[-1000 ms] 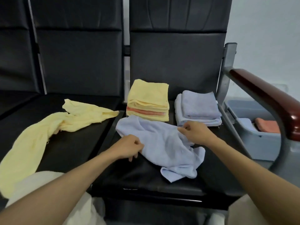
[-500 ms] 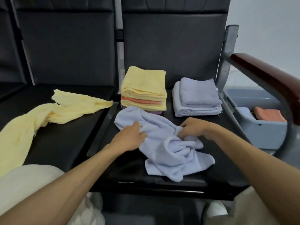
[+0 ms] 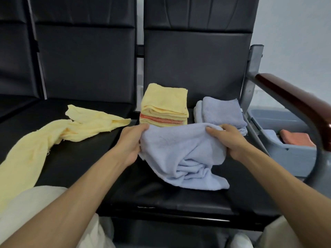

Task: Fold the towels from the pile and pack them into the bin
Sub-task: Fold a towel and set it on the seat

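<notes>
Blue towel [image 3: 180, 154] on black seat [image 3: 161, 199]

The light blue towel [image 3: 180, 154] swallowed part of each grip: the fingertips of the left hand [image 3: 131, 142] and of the right hand [image 3: 229, 140] were lost in its folds. Its top edge covered the bottom front of the yellow stack [image 3: 164, 106] and the near corner of the lavender stack [image 3: 222, 111]. The loose yellow towel [image 3: 35, 149] ran off the left edge. The blurred armrest [image 3: 295, 104] crossed the bin [image 3: 290, 154], so only an orange towel [image 3: 295, 140] and a pale scrap showed inside; how full it was could not be told.
</notes>
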`<control>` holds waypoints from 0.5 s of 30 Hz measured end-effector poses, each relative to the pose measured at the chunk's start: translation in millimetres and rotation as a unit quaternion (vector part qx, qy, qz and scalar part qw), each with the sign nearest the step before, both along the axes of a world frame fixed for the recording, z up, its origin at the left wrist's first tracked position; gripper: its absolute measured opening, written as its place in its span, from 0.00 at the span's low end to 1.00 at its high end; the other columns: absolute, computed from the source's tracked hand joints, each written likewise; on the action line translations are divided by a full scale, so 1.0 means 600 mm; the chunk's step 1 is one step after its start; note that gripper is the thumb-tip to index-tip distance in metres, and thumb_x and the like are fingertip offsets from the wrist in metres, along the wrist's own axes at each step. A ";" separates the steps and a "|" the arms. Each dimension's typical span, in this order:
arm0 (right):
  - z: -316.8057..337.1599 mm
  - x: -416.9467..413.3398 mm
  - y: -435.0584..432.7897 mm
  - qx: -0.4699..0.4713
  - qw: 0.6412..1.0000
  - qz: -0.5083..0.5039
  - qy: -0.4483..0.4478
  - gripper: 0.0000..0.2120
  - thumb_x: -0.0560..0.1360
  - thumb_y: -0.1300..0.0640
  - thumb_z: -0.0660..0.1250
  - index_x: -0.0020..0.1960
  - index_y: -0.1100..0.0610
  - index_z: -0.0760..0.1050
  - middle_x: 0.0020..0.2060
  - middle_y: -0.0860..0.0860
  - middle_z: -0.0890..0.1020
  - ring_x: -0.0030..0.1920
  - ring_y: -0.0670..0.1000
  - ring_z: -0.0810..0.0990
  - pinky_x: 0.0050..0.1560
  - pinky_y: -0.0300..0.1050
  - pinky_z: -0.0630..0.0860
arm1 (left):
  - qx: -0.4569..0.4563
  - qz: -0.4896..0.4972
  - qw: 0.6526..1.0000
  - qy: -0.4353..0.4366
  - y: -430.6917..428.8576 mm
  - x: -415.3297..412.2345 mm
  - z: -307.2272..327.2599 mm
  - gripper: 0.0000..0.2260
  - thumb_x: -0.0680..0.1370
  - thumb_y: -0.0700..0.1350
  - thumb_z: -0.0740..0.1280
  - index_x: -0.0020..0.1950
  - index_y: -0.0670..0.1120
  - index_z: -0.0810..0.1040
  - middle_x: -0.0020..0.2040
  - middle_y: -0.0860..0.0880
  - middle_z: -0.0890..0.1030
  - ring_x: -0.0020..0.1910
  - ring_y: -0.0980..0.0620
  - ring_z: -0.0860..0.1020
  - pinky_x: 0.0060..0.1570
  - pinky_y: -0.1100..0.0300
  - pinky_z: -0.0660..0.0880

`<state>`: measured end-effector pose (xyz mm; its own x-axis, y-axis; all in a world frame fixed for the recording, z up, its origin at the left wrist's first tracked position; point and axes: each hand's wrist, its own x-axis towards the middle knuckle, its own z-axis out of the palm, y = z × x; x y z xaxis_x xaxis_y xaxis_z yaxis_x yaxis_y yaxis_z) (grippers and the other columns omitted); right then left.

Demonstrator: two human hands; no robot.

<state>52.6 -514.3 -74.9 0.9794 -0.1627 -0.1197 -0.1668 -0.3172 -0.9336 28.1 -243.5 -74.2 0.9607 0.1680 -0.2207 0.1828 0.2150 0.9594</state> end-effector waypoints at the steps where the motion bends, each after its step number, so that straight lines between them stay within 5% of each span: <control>1: -0.002 0.001 -0.001 -0.030 0.999 -0.012 -0.015 0.18 0.74 0.48 0.71 0.52 0.63 0.75 0.46 0.56 0.81 0.45 0.54 0.77 0.44 0.48 0.73 | -0.019 -0.031 0.999 0.011 0.005 -0.001 0.006 0.13 0.71 0.41 0.69 0.54 0.40 0.77 0.49 0.46 0.80 0.42 0.49 0.78 0.39 0.55 0.75; 2: -0.002 0.000 -0.001 -0.039 0.999 -0.015 -0.024 0.17 0.75 0.49 0.70 0.51 0.62 0.75 0.46 0.56 0.80 0.44 0.53 0.77 0.41 0.46 0.72 | -0.027 -0.066 0.997 0.015 0.012 0.003 0.009 0.21 0.66 0.40 0.70 0.59 0.40 0.75 0.52 0.46 0.79 0.43 0.49 0.77 0.37 0.55 0.76; 4: 0.001 0.003 -0.003 0.004 1.000 -0.009 -0.028 0.14 0.75 0.50 0.71 0.50 0.61 0.77 0.46 0.56 0.82 0.45 0.53 0.80 0.40 0.44 0.74 | 0.028 -0.095 0.995 0.002 0.023 0.009 0.013 0.29 0.65 0.35 0.68 0.67 0.41 0.72 0.59 0.44 0.80 0.53 0.47 0.79 0.50 0.51 0.79; 6: 0.005 0.003 -0.006 0.054 0.998 -0.013 -0.037 0.16 0.72 0.52 0.74 0.56 0.58 0.77 0.51 0.55 0.82 0.51 0.54 0.81 0.44 0.45 0.77 | 0.183 -0.074 0.979 -0.041 0.027 0.004 0.017 0.23 0.72 0.32 0.64 0.66 0.45 0.72 0.60 0.47 0.78 0.57 0.49 0.77 0.58 0.51 0.76; 9: 0.012 -0.006 -0.009 0.099 0.993 -0.030 -0.054 0.20 0.71 0.56 0.75 0.61 0.49 0.76 0.56 0.53 0.77 0.55 0.54 0.79 0.52 0.50 0.79 | 0.384 -0.081 0.912 -0.119 0.034 -0.008 0.011 0.16 0.77 0.36 0.64 0.64 0.47 0.75 0.59 0.52 0.77 0.56 0.54 0.76 0.53 0.60 0.74; 12: 0.030 -0.024 0.004 0.086 0.992 -0.013 -0.091 0.08 0.75 0.60 0.70 0.52 0.50 0.81 0.53 0.53 0.81 0.55 0.54 0.79 0.51 0.47 0.78 | 0.404 -0.096 0.898 -0.146 0.032 -0.013 0.025 0.08 0.81 0.41 0.62 0.55 0.47 0.80 0.52 0.50 0.80 0.53 0.51 0.78 0.49 0.59 0.74; 15: 0.076 -0.037 0.016 0.074 0.984 -0.043 -0.159 0.06 0.75 0.60 0.67 0.46 0.51 0.82 0.46 0.48 0.83 0.52 0.50 0.78 0.49 0.43 0.75 | 0.413 -0.012 0.894 -0.174 0.031 -0.012 0.087 0.09 0.81 0.45 0.61 0.52 0.45 0.81 0.49 0.48 0.82 0.51 0.48 0.79 0.49 0.53 0.75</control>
<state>30.3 -504.9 -29.1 0.9545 -0.2503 0.1618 0.1211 -0.1705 -0.9779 20.9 -224.9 -22.2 0.9522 0.1145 0.2831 -0.1629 -0.5938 0.7880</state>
